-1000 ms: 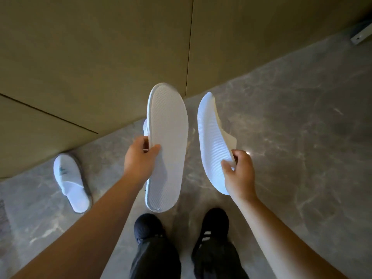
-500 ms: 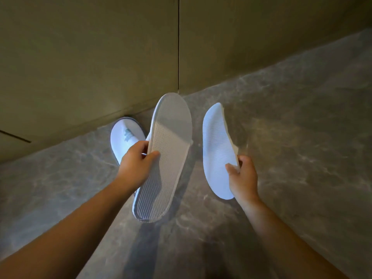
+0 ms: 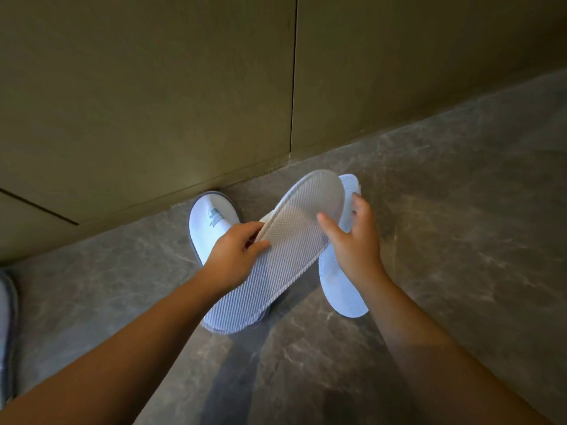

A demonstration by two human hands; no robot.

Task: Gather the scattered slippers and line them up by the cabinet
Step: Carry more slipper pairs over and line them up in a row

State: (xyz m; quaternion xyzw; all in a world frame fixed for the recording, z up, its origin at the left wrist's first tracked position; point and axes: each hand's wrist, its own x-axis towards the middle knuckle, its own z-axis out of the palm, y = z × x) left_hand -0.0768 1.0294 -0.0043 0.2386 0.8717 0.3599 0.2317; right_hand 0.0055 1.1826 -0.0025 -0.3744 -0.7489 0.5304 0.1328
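My left hand grips a white slipper by its side edge, ribbed sole towards me, tilted up to the right. My right hand holds a second white slipper that stands behind the first, partly hidden by it. Its thumb and forefinger spread over the first slipper's sole. A third white slipper, logo up, lies on the floor with its toe against the cabinet, just left of my left hand. A fourth slipper shows at the left frame edge.
The olive-brown cabinet front runs diagonally across the top, with a vertical door seam. Grey marble floor spreads to the right and below my arms.
My hands came together, so the two held slippers now overlap instead of hanging apart. The view dropped closer to the floor, and the slipper by the cabinet sits nearer my left hand.
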